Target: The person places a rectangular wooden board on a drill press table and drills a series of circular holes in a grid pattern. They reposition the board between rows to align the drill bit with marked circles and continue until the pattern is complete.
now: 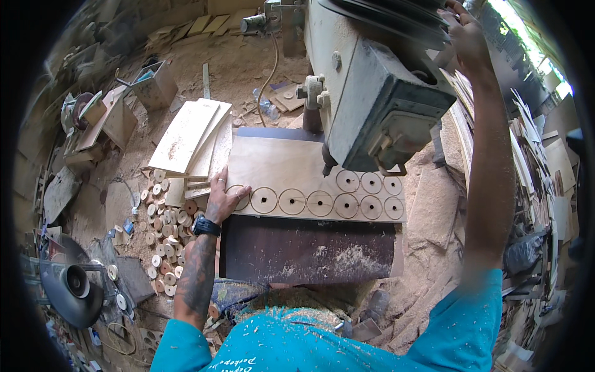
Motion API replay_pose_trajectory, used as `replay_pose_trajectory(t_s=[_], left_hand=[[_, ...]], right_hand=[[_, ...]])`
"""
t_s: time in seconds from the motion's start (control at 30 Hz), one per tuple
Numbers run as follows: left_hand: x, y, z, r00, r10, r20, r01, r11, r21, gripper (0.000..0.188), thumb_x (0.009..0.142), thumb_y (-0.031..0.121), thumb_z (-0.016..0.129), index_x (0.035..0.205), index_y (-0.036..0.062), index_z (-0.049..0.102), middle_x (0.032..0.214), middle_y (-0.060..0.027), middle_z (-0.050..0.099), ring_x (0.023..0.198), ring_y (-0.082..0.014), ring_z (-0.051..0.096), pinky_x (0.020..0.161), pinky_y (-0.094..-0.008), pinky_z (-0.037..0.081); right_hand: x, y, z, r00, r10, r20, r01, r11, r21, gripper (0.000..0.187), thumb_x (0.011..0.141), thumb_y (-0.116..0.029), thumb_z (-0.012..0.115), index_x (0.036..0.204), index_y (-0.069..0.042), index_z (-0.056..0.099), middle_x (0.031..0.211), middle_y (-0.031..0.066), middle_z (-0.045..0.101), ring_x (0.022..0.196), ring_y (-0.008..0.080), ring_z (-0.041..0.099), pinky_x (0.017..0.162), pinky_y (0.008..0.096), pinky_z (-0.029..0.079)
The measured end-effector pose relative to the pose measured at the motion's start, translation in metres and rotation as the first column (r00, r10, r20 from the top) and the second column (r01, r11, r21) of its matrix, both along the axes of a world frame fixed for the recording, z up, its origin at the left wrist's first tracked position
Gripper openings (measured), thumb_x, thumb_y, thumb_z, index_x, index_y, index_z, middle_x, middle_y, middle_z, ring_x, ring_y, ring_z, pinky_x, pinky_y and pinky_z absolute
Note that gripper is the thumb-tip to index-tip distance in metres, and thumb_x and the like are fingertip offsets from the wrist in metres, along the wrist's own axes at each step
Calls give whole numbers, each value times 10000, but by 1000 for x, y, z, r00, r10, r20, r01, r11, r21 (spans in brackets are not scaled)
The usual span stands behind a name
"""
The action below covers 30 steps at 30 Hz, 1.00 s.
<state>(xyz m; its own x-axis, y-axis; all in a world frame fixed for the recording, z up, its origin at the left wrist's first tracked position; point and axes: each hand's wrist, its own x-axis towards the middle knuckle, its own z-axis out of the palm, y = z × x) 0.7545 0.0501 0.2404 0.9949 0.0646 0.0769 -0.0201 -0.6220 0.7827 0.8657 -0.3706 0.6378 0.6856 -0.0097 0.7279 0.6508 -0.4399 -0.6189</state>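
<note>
One spread left hand [224, 201] lies over the left edge of the board [273, 162], under the drill [383, 99]; the right hand [463, 31] is raised beside the drill, its grip unclear. Probably light and stiff, the board should hold best by its outer edges

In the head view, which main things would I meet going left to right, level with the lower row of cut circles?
Pile of small round wooden discs → left hand → pale rectangular wooden board with cut circles → bare right forearm → leaning thin pale wooden strips.
</note>
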Motion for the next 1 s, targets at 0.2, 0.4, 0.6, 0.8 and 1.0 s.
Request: replay_pose_trajectory(t_s=[0.2,0.4,0.6,0.8,1.0], left_hand=[[8,3,2,995,-99,-17,97,991,-94,890,825,375,819,1487,-44,395,1443,-244,431,1341,-329,446,1138,-407,374],[-2,-3,-2,996,-50,80,49,999,20,833,882,415,746,1477,-55,400,1397,-271,475,1319,-371,469,1125,-418,378],[-27,-14,-5,991,125,45,-127,990,59,762,936,484,648,1437,-54,450,1338,-298,530,1299,-420,491,1093,-454,398],[-45,-23,-1,966,257,-18,-256,965,60,647,986,446,579,1437,-3,466,1267,-323,586,1224,-459,547,1052,-482,432],[-31,-33,-1,939,344,-21,-334,925,182,602,993,447,538,1411,16,496,1277,-283,595,1185,-453,574,1002,-499,467]], right_hand=[[-15,5,2,995,-79,-57,80,997,17,307,962,-66,558,1259,-34,631,989,101,713,882,143,665,776,279,536],[-23,-4,4,997,-59,-48,57,997,-47,289,960,-55,551,1238,-35,628,921,74,707,759,131,671,629,271,568],[-30,-3,3,999,-33,-9,32,999,-33,268,956,-50,549,1210,-39,631,901,61,702,763,128,672,654,269,567],[-45,3,2,984,-179,10,180,981,-71,274,959,-51,542,1219,-37,629,909,63,703,767,135,672,681,263,564],[-48,1,0,997,-71,25,72,996,-47,272,974,-64,544,1232,-36,627,902,72,707,752,137,673,681,268,567]])
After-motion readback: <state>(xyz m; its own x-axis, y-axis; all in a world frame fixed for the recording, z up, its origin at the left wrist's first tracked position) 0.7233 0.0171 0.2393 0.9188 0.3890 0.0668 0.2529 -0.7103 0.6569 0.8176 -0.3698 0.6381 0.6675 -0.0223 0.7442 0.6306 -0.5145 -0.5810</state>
